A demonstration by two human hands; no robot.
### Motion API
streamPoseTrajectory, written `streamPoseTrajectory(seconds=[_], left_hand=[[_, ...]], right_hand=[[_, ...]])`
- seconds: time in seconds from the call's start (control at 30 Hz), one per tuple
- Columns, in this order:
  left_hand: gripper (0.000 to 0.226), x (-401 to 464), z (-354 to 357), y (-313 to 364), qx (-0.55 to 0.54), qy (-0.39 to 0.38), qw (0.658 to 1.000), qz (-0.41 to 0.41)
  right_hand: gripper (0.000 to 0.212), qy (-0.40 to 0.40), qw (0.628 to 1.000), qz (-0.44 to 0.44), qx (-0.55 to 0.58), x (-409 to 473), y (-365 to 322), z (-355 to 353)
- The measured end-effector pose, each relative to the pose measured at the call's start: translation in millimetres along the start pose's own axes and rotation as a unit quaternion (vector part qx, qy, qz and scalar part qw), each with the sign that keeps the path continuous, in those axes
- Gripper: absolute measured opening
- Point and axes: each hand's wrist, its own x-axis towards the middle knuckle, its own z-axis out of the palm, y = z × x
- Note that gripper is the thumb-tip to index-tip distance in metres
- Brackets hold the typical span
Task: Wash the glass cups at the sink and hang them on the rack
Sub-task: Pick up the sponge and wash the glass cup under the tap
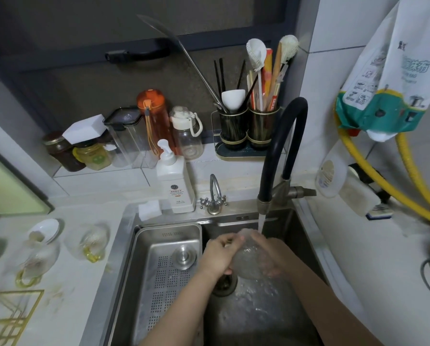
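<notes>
Head view. Both hands worked over the right basin of the sink [124,236]. A clear glass cup [247,260] sat between them, held above the drain [223,283], just left of the stream falling from the black faucet [283,146]. The left hand [219,255] wrapped the cup's left side, fingers curled round the wall. The right hand [268,258] cupped the other side, fingers curved against the glass; the fingertips blurred behind wet glass, so I could not tell how tightly they pressed. Whether this cup had a handle could not be made out.

On the counter to the left stood two more cups, a near cup [37,258] and a far cup [87,242], each with a yellow handle, apart from each other. A small white bowl [45,229] sat just behind the near cup. The gold wire rack [9,315] lay at the lower left, nothing on it that I could see. A soap bottle [174,181] stood behind the sink, and a perforated tray [166,270] filled the left basin.

Judgement: the glass looked thin-walled, light, rigid, and fragile against the steel basin. Wet, it would likely be slippery. A two-handed hold round the body suits washing. For carrying to the rack, the handle, if present, seems the surer hold.
</notes>
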Motion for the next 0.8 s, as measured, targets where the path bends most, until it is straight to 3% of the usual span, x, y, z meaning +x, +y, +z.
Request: streamPoseTrajectory(seconds=[0.13,0.2,0.27,0.33,0.5,0.63,0.8], left_hand=[[0.084,2.5,-4.9,-3.0,-0.025,-0.022,0.998,0.054],[0.100,4.7,-4.6,1.0,-0.044,-0.041,0.997,0.057],[0.094,5.3,0.0,8.2,-0.027,-0.070,0.994,0.080],[0.080,4.5,3.8,11.5,0.012,-0.092,0.989,0.114],[0.048,8.5,-9.4,2.5,-0.032,-0.101,0.986,0.128],[0.045,13.9,-5.6,8.9,-0.105,-0.105,0.980,0.131],[0.043,3.4,0.8,-1.2,-0.098,-0.097,0.981,0.134]], right_hand=[[0.041,-0.032,0.996,-0.074,0.037,-13.1,-2.9,-10.2],[0.045,-0.017,0.990,-0.133,0.048,-19.2,-3.3,-18.4],[0.066,0.000,0.981,-0.183,0.060,-26.1,0.7,-27.9],[0.074,0.019,0.971,-0.229,0.069,-36.7,8.6,-32.4],[0.067,0.018,0.953,-0.296,0.066,-36.0,12.7,-24.2],[0.073,0.031,0.943,-0.313,0.107,-36.4,-1.4,-33.1],[0.073,0.043,0.947,-0.305,0.090,-49.3,15.9,-27.5]])
